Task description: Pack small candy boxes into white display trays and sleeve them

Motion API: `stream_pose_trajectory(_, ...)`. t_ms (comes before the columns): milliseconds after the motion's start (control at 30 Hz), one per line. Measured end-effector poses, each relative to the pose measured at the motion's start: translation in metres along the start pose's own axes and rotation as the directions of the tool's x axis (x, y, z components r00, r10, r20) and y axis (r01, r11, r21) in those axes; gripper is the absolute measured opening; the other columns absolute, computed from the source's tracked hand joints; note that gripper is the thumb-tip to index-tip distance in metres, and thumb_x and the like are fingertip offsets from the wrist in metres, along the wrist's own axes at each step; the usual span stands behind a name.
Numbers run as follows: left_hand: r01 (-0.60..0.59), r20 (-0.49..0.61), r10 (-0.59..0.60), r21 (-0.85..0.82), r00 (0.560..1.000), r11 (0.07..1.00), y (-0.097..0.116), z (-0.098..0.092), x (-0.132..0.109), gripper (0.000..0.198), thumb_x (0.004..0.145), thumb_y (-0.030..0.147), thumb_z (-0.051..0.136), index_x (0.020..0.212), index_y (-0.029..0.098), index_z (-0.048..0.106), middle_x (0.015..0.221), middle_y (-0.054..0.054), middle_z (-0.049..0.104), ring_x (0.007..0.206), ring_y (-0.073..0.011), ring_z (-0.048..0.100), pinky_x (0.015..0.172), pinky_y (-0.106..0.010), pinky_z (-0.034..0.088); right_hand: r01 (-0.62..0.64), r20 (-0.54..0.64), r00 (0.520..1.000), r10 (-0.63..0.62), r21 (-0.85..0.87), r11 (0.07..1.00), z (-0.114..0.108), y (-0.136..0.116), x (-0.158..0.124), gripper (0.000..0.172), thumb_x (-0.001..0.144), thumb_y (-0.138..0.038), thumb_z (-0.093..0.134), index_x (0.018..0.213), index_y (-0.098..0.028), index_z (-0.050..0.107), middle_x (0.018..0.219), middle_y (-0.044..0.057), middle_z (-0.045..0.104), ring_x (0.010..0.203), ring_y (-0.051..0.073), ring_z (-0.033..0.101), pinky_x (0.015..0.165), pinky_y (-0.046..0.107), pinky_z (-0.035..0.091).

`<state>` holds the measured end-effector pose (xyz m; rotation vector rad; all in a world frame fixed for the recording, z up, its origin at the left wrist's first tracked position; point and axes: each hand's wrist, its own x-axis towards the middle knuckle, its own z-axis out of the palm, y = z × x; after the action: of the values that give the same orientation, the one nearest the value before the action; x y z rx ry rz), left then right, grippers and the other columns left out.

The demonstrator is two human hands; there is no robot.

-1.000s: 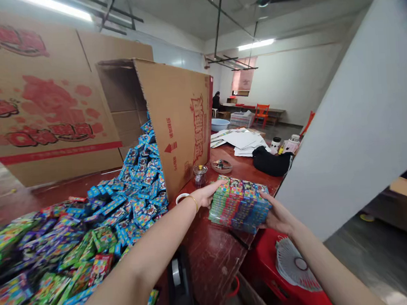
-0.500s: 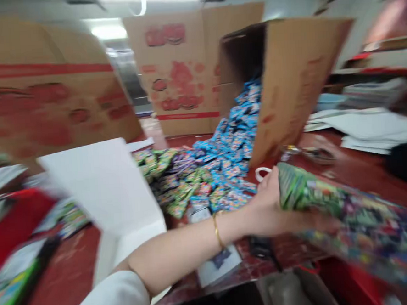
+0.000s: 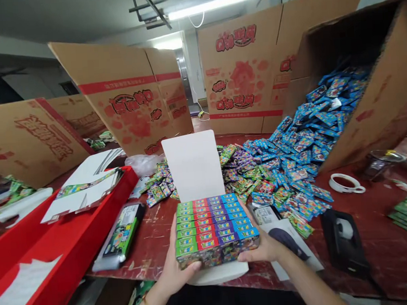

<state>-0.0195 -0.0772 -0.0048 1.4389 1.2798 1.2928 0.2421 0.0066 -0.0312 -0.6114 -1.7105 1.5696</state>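
Note:
A block of small candy boxes (image 3: 211, 223), stacked in green, red, purple and blue columns, is held between my two hands. My left hand (image 3: 177, 262) grips its left side, thumb at the near lower edge. On the right side, my right hand (image 3: 260, 245) holds it the same way. Under and behind the block is a white carton (image 3: 194, 167) with its lid standing upright; the block hides most of the carton's inside, and I cannot tell how deep it sits. Small candy packets (image 3: 276, 166) in blue, green and purple are heaped behind it.
A red tray (image 3: 91, 237) with white card sheets stands at the left, beside a wrapped pack (image 3: 121, 236). Big cardboard boxes (image 3: 240, 76) line the back; one spills blue packets. At the right lie a tape roll (image 3: 346, 183) and a black tape dispenser (image 3: 347, 240).
My left arm has come back from the right, where it held the printed block. The block is now in front of me over the white carton, held in both hands. The view has turned left.

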Motion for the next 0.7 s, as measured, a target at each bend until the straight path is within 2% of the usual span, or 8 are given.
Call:
stream_pose_trajectory(100,-0.178,0.125,0.147,0.295,0.981,0.939,-0.035,-0.018,0.021,0.11,0.071,0.048,0.068,0.144,0.021,-0.009,0.152,-0.018,0.006,0.138,-0.0355,0.016,0.11,-0.054,0.02,-0.066,-0.017,0.998,0.063,-0.233,0.97,-0.005,0.018,0.021,0.127,0.058,-0.033,0.08,0.143,-0.03,-0.014,0.15,0.011,0.023,0.133,0.028,0.033,0.105,0.047,0.033)
stream_pose_trajectory(233,-0.216,0.165,0.142,0.644,0.976,0.734,-0.062,-0.028,0.03,0.106,0.073,0.034,0.07,0.145,0.022,-0.006,0.152,-0.018,0.01,0.139,-0.0352,0.004,0.108,-0.063,0.007,-0.185,-0.222,0.973,0.061,-0.599,0.779,0.003,0.046,0.012,0.107,0.063,-0.022,0.074,0.146,-0.028,0.005,0.153,0.008,0.01,0.141,0.027,0.007,0.112,0.05,0.017)
stream_pose_trajectory(333,-0.239,0.175,0.163,0.734,0.971,0.636,-0.062,-0.03,0.028,0.098,0.073,0.034,0.07,0.145,0.02,0.006,0.152,-0.018,0.01,0.139,-0.0357,0.001,0.108,-0.064,0.013,-0.187,-0.221,0.974,0.049,-0.661,0.727,0.014,0.051,0.0,0.084,0.076,-0.024,0.062,0.144,-0.031,0.013,0.153,0.007,0.01,0.139,0.025,0.017,0.11,0.047,0.026)
stream_pose_trajectory(400,-0.318,0.252,0.194,0.77,0.948,0.554,-0.054,-0.029,0.029,0.081,0.077,0.031,0.066,0.143,0.021,0.019,0.152,-0.016,0.011,0.139,-0.036,0.003,0.106,-0.066,0.015,-0.143,-0.215,0.977,-0.01,-0.686,0.714,0.022,0.048,-0.006,0.064,0.081,-0.027,0.058,0.139,-0.03,0.03,0.151,0.007,0.019,0.136,0.025,0.027,0.108,0.044,0.032)
stream_pose_trajectory(533,-0.557,0.504,0.243,0.702,0.829,0.443,-0.038,-0.027,0.034,0.046,0.087,0.023,0.052,0.132,0.024,0.043,0.144,-0.011,0.038,0.136,-0.0284,0.027,0.108,-0.06,0.024,-0.101,-0.301,0.937,-0.179,-0.723,0.683,0.039,0.047,-0.007,0.023,0.082,-0.029,0.059,0.105,-0.025,0.058,0.137,0.009,0.042,0.128,0.028,0.04,0.104,0.044,0.038)
stream_pose_trajectory(567,-0.59,0.541,0.246,0.679,0.805,0.437,-0.035,-0.026,0.035,0.04,0.088,0.022,0.051,0.128,0.024,0.048,0.14,-0.009,0.044,0.133,-0.0264,0.033,0.108,-0.057,0.028,-0.107,-0.324,0.924,-0.204,-0.73,0.675,0.043,0.049,-0.005,0.023,0.082,-0.03,0.06,0.104,-0.025,0.058,0.138,0.009,0.041,0.129,0.03,0.038,0.104,0.046,0.037)
stream_pose_trajectory(633,-0.633,0.575,0.271,0.655,0.772,0.413,-0.035,-0.022,0.039,0.031,0.088,0.022,0.049,0.119,0.024,0.055,0.133,-0.005,0.052,0.129,-0.0245,0.04,0.107,-0.054,0.032,-0.145,-0.374,0.902,-0.217,-0.734,0.663,0.05,0.056,-0.002,0.041,0.082,-0.031,0.059,0.122,-0.028,0.048,0.146,0.009,0.028,0.134,0.032,0.029,0.106,0.052,0.032)
stream_pose_trajectory(700,-0.671,0.587,0.325,0.66,0.741,0.338,-0.039,-0.014,0.044,0.032,0.089,0.019,0.047,0.119,0.024,0.056,0.132,-0.003,0.054,0.127,-0.024,0.043,0.106,-0.051,0.036,-0.216,-0.426,0.887,-0.178,-0.724,0.655,0.052,0.064,0.0,0.067,0.084,-0.032,0.055,0.141,-0.029,0.021,0.152,0.008,0.01,0.138,0.033,0.016,0.108,0.057,0.027)
